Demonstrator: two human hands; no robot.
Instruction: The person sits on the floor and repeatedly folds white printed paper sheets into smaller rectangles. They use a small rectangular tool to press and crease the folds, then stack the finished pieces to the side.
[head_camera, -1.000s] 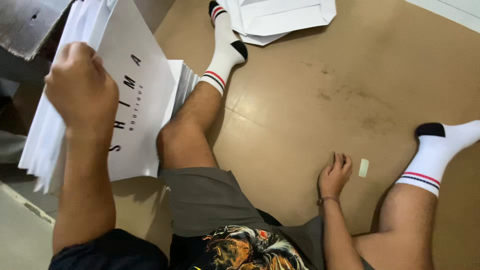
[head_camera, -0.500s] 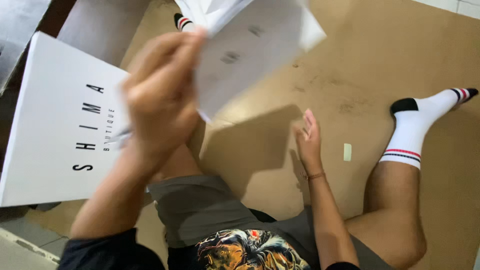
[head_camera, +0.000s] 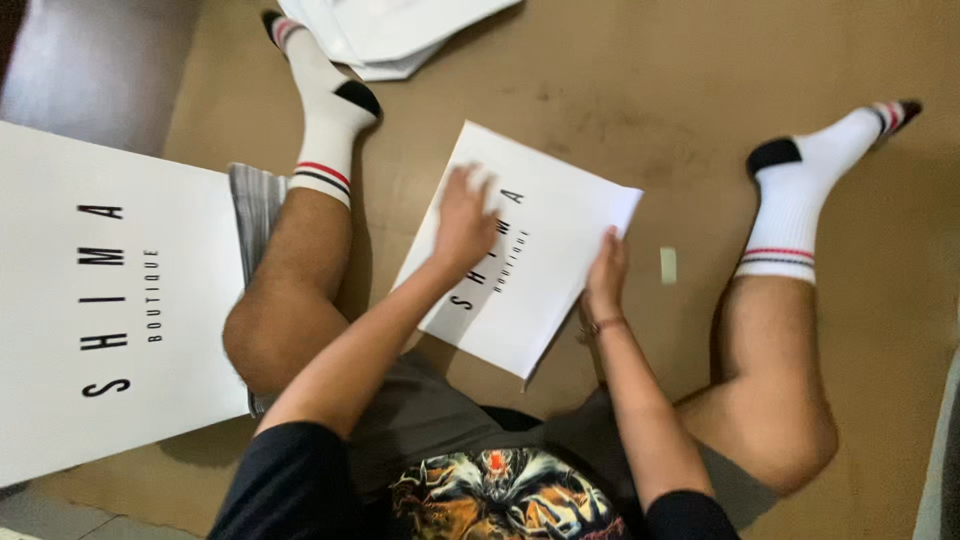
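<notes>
The person sits on a floor covered with brown cardboard sheeting (head_camera: 760, 70), scuffed and marked with darker smudges, with legs spread and white socks with red and dark stripes on both feet. At the upper left a strip of grey floor (head_camera: 90, 70) shows beyond the cardboard, and a pale edge runs down the far right. A flat white sheet with black lettering (head_camera: 540, 275) lies on the cardboard between the legs, turned at an angle so one corner points toward the person's lap. The left hand (head_camera: 462, 222) rests on top of this sheet near its upper left part, fingers spread and loose rather than closed around anything; it is blurred, so how firmly it presses is hard to tell. The right hand (head_camera: 606, 275) meets the sheet's right edge with its fingers extended along it, its grip open, seemingly only touching the edge. A small pale scrap (head_camera: 668, 265) lies on the cardboard just beside the right hand, apart from the sheet. To the left, beside the left knee, a large stack of similar white printed sheets (head_camera: 110, 300) stands well apart from the hands, with grey layered edges showing at its right side. More white sheets (head_camera: 400, 30) lie at the top, near the left foot.
</notes>
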